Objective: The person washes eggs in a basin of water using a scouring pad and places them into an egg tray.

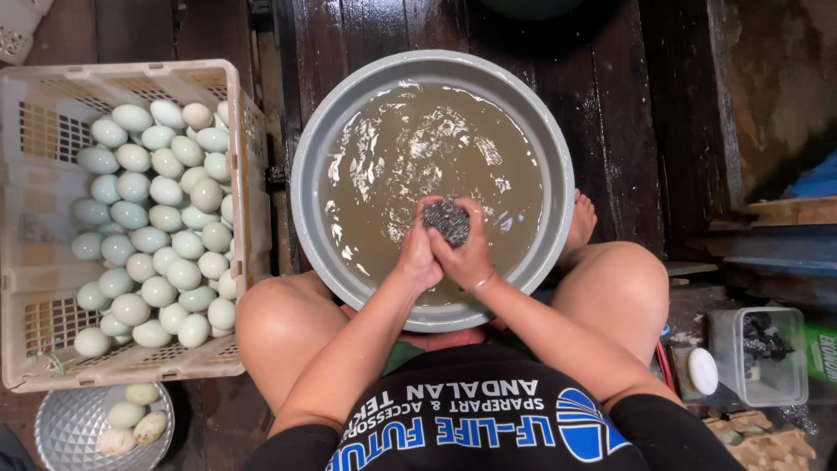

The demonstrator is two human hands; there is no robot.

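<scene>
Head view: left hand (pixel 418 253) and right hand (pixel 466 253) clasp a steel scourer (pixel 446 220) over the basin (pixel 349 131).

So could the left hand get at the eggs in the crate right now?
Probably yes. The crate of pale eggs sits open-topped just past the left knee, nothing covering it. But the left hand is busy on the steel scourer over the basin and would have to let go.

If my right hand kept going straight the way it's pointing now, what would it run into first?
Your right hand points away from you, over the murky brown water and wraps a grey metal scouring pad. Straight on, it would probably meet only water, then the far wall of the round grey plastic basin; depth is unclear.
</scene>
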